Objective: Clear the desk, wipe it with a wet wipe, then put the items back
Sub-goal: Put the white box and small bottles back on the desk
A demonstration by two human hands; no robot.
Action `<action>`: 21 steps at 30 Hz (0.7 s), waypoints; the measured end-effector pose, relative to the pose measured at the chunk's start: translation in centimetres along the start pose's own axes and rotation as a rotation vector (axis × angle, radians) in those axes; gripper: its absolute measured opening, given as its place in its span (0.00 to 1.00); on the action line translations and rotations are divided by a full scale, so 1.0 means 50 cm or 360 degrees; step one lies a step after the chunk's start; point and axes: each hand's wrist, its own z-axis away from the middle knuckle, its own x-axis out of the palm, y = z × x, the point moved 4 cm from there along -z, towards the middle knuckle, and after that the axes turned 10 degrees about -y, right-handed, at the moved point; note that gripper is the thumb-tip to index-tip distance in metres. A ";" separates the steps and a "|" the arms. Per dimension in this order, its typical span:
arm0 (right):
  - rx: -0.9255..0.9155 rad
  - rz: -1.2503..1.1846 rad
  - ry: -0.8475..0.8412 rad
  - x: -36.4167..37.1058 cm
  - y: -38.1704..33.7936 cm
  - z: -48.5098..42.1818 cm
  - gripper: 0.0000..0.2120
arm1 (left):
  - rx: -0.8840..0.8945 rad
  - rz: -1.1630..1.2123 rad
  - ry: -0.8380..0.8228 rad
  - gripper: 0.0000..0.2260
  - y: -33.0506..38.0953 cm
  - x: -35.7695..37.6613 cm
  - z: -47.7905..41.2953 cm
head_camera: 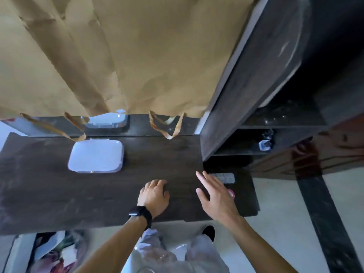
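Brown paper (137,56) hangs over far edge of dark desk (49,194); white lidded box (96,156) sits far-left on it. L hand (153,196) rests near-centre, fingers curled under, can't tell if holding anything. R hand (214,196) is spread wide at right, by grey strip (226,177) & pink item (231,193).

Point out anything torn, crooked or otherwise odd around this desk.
The brown paper sheet hanging behind the dark wooden desk is torn along its bottom edge; ragged strips dangle near the white square box. Nothing looks spilled.
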 end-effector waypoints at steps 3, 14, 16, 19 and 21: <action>0.0148 -0.0076 0.0098 -0.065 0.099 0.045 0.26 | 0.0206 -0.0131 -0.0013 0.19 0.146 0.020 -0.019; 0.0727 -0.0173 0.0282 -0.280 0.383 -0.019 0.31 | 0.0598 -0.0464 0.0054 0.34 0.540 0.090 -0.112; 0.0779 -0.0131 0.0215 -0.290 0.400 -0.051 0.31 | 0.0477 -0.0598 -0.0035 0.35 0.549 0.097 -0.141; 0.0872 -0.0109 0.0231 -0.299 0.413 -0.089 0.28 | 0.0284 -0.0701 -0.0180 0.36 0.542 0.107 -0.165; 0.0902 -0.0095 0.0276 -0.302 0.420 -0.109 0.25 | 0.0253 -0.0753 -0.0193 0.36 0.542 0.111 -0.168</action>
